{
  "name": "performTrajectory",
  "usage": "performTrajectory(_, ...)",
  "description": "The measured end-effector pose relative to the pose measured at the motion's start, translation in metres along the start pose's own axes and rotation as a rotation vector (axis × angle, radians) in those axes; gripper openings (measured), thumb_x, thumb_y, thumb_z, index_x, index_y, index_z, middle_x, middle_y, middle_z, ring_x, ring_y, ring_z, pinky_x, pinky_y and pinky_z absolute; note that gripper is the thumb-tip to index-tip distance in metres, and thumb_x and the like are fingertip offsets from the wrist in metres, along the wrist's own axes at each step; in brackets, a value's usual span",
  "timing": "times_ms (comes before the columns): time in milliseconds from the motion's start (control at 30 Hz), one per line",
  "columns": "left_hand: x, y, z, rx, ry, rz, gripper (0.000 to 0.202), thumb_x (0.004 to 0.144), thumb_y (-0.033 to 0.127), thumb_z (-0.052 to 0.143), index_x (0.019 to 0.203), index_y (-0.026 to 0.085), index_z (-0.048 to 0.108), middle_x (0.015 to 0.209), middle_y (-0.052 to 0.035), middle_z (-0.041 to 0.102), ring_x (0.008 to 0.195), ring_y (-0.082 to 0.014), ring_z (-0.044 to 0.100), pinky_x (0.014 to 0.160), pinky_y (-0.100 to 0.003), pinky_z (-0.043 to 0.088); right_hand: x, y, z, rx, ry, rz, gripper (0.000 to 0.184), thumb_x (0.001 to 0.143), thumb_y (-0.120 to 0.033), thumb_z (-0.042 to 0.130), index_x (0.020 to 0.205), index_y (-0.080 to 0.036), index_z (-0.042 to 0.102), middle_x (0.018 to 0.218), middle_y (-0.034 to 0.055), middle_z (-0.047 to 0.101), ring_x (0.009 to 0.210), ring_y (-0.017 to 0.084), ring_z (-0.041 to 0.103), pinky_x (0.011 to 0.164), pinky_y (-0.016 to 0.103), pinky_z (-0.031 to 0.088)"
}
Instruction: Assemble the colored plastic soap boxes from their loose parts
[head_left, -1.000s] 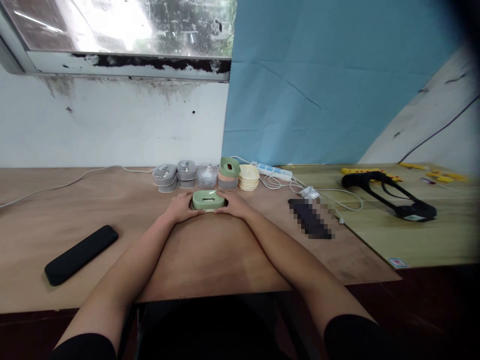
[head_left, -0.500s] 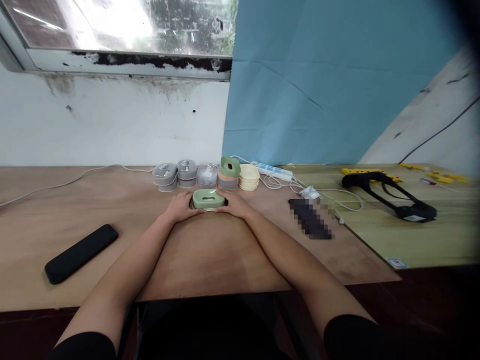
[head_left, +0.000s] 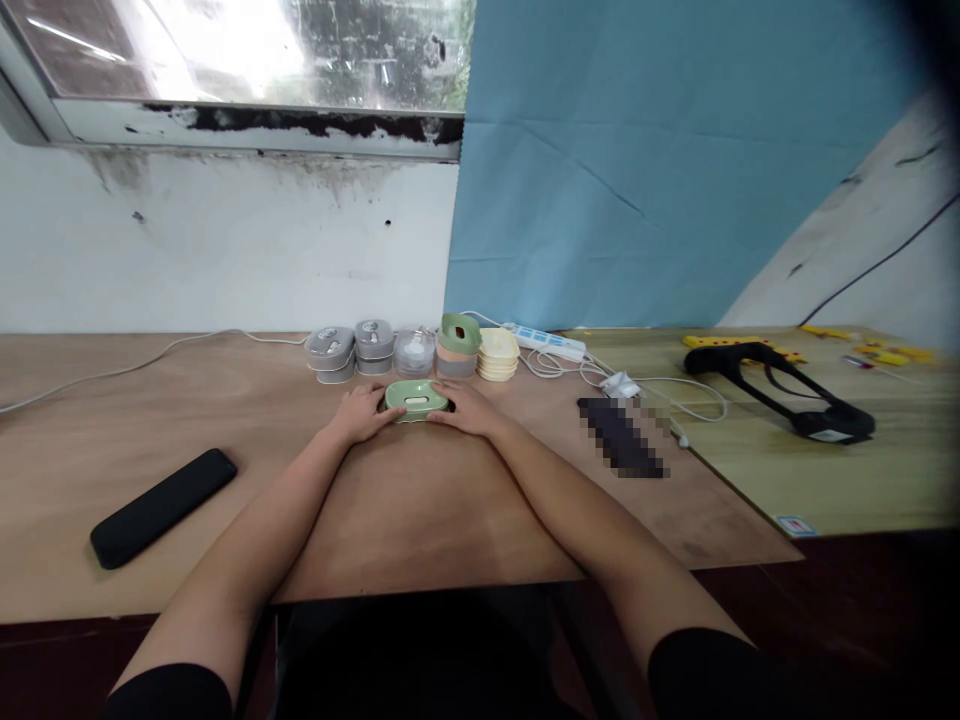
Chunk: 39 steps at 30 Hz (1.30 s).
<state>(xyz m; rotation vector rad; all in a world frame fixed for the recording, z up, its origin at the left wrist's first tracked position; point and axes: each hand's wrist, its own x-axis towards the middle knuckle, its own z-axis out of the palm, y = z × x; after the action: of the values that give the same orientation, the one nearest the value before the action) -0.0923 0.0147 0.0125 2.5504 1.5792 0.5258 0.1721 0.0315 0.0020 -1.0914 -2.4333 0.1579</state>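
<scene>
Head view, one moment.

Green box point(head_left: 416, 399): flat, rounded, with a slot in its top. It sits on the counter point(head_left: 420, 510) toward the back edge, about midway along it, just in front of a row of small boxes.

Left hand point(head_left: 360, 414): at the box's left end, fingers curled against it. Right hand point(head_left: 469, 410): at the right end, the same. I read both sets of fingers as closed on the box, grasping it between them. I cannot tell whether its underside touches the counter or is just clear of it.

Row behind, left to right: two grey boxes point(head_left: 330, 352), a clear box point(head_left: 414, 352), a green and pink stack point(head_left: 458, 346), a cream stack point(head_left: 497, 356). The green box stands near the row but apart from it.

Step in hand, my judgement: a two-handed squeeze or seating of the box, gripped from both ends.

Any move from here calls for even pressure from both sides, so the box stays level, and for care not to push it back into the row.

Elsewhere: a black phone point(head_left: 163, 507) near the front left corner, well apart from the hands. A white power strip point(head_left: 544, 343) at the back edge, right of the row.
</scene>
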Motion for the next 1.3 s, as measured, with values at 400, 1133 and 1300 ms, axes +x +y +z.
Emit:
performTrajectory(400, -0.001, 0.003, -0.002, 0.009, -0.028, -0.034, 0.067, 0.085, 0.07, 0.033, 0.128, 0.025, 0.055, 0.132, -0.0096, 0.055, 0.12, -0.0313, 0.048, 0.097, -0.045, 0.037, -0.001, -0.003, -0.003, 0.011, -0.006, 0.016, 0.074, 0.08, -0.064, 0.056, 0.136, -0.014, 0.05, 0.135, 0.0166, 0.054, 0.127, 0.031, 0.048, 0.106, 0.045, 0.038)
performTrajectory(1133, -0.002, 0.002, 0.004, -0.09, 0.083, 0.09, 0.088, 0.072, 0.074, 0.055, 0.14, 0.02, 0.04, 0.139, -0.0143, 0.047, 0.126, -0.0325, 0.045, 0.103, -0.045, 0.036, 0.039, -0.024, -0.007, 0.065, 0.331, 0.12, 0.041, 0.094, -0.036, 0.041, 0.127, -0.017, 0.056, 0.112, 0.01, 0.067, 0.102, 0.023, 0.061, 0.091, 0.035, 0.046)
performTrajectory(1300, -0.003, 0.002, 0.002, -0.087, 0.077, 0.096, 0.082, 0.075, 0.071, 0.054, 0.138, 0.02, 0.042, 0.134, -0.0143, 0.051, 0.122, -0.0314, 0.047, 0.102, -0.045, 0.036, 0.069, -0.026, 0.007, 0.019, 0.323, 0.276, 0.043, 0.093, -0.032, 0.04, 0.133, -0.019, 0.051, 0.101, 0.0108, 0.071, 0.095, 0.027, 0.064, 0.085, 0.04, 0.048)
